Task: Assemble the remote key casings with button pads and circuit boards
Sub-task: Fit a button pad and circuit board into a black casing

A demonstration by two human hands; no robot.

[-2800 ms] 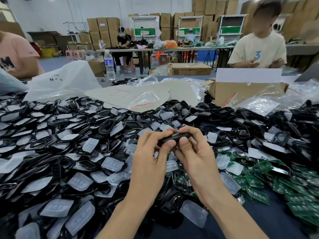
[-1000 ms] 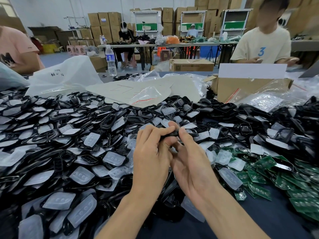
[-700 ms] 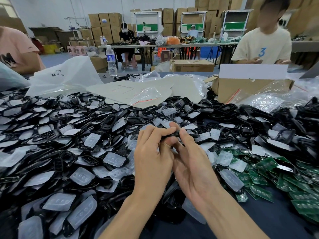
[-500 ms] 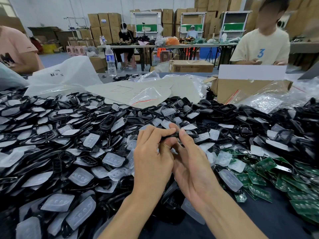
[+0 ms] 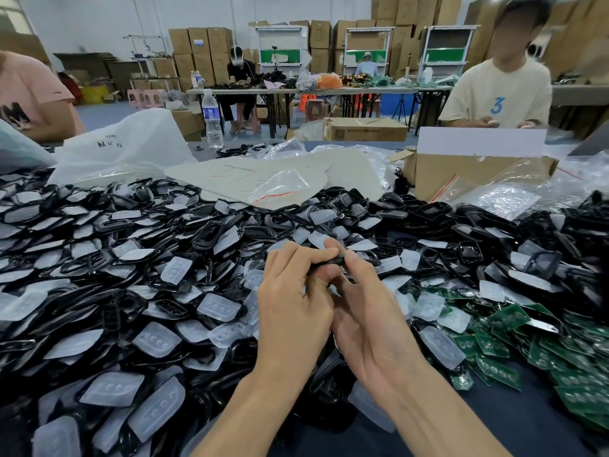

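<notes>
Compared with nearly three seconds ago, the two hands have drawn closer together. The black plastic remote key casing (image 5: 333,259) between them now sits more edge-on, so less of it shows. Over the last half second almost nothing has changed.

A dark blue table (image 5: 534,423) is heaped with loose black casing shells (image 5: 211,235). Translucent white rubber button pads (image 5: 219,306) are scattered among them, and small green circuit boards (image 5: 507,319) are piled at the right. Further back on the table lie a large white plastic bag (image 5: 125,150), a clear water bottle (image 5: 211,118) and an open brown cardboard box (image 5: 461,173). A person in a cream T-shirt (image 5: 501,97) sits across the table at the right. Behind is a warehouse room with stacked brown cartons (image 5: 197,44) along the wall.

The left hand (image 5: 293,305) and right hand (image 5: 369,324) meet above the middle of the heap, touching each other. The left fingers (image 5: 306,257) are curled and pinch the left end of the casing. The right thumb and forefinger pinch its right end. The casing is held level, clear of the heap. Whether anything is fitted inside it cannot be told.
</notes>
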